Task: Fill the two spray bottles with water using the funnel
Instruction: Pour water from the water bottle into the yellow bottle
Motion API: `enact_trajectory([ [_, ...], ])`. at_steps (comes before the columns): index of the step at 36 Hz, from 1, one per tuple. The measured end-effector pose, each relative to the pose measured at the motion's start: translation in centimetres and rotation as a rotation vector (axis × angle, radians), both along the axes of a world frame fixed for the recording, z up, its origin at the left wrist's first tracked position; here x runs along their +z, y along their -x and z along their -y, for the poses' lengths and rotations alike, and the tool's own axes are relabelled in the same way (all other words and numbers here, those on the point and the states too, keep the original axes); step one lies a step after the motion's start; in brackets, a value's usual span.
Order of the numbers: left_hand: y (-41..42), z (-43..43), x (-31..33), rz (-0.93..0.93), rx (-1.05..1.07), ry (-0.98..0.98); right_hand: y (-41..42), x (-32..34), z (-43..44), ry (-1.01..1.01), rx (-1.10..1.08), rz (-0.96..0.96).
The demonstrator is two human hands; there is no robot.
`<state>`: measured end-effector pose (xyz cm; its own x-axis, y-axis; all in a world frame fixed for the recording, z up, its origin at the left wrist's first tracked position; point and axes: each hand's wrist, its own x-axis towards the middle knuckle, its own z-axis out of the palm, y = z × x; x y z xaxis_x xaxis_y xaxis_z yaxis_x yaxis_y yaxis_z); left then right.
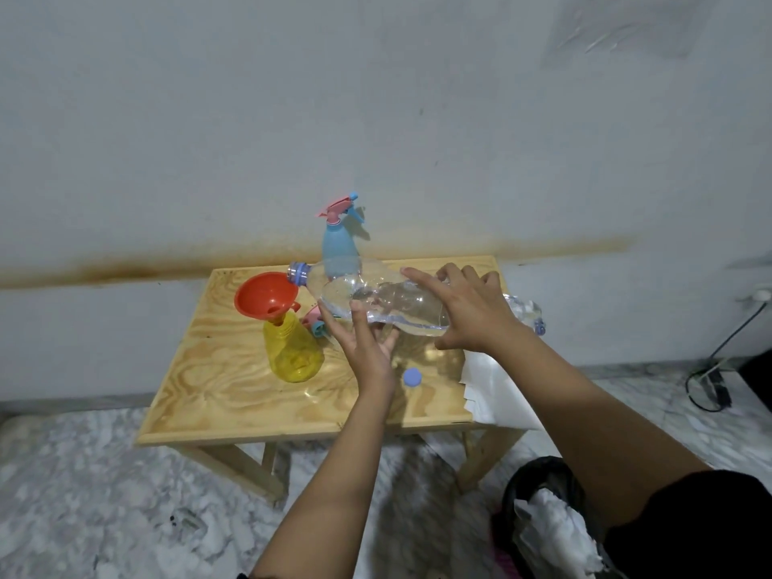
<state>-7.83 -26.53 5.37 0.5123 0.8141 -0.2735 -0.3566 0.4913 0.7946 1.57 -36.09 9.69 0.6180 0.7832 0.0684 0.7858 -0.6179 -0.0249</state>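
A clear plastic water bottle (388, 305) is tipped almost level over the wooden table (234, 394), its open neck (298, 272) at the rim of the red funnel (265, 292). The funnel sits in the neck of the uncapped yellow spray bottle (294, 348). My right hand (468, 307) grips the water bottle's rear part. My left hand (367, 340) supports it from below with the thumb up its side. The blue spray bottle (339, 248) with its pink trigger head stands behind. A loose pink spray head (314, 321) lies beside the yellow bottle.
A blue bottle cap (412, 377) lies on the table near my left wrist. White tissue (497, 390) hangs over the table's right front corner. Another clear bottle (528, 313) lies behind my right hand. A black bin (543, 516) with white waste stands on the floor, lower right.
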Motion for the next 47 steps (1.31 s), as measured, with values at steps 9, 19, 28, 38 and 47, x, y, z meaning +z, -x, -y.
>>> enact_trajectory([
  [9, -0.1, 0.7, 0.8, 0.038, 0.0, 0.087, -0.1, 1.3, -0.1, 0.054, 0.0, 0.042],
  [19, 0.1, 0.8, 1.0, 0.054, -0.016, 0.124, 0.3, 2.1, -0.2, 0.077, 0.003, 0.079],
  [28, 0.0, 0.6, 1.3, 0.093, -0.018, 0.137, 0.5, 2.7, -0.5, 0.095, 0.003, 0.125],
  [38, -0.5, 0.6, 1.1, 0.093, -0.022, 0.159, 0.5, 3.3, -0.6, 0.114, 0.004, 0.157],
  [47, -0.6, 0.8, 1.0, 0.101, -0.015, 0.185, 0.5, 3.6, -0.4, 0.124, 0.0, 0.167],
])
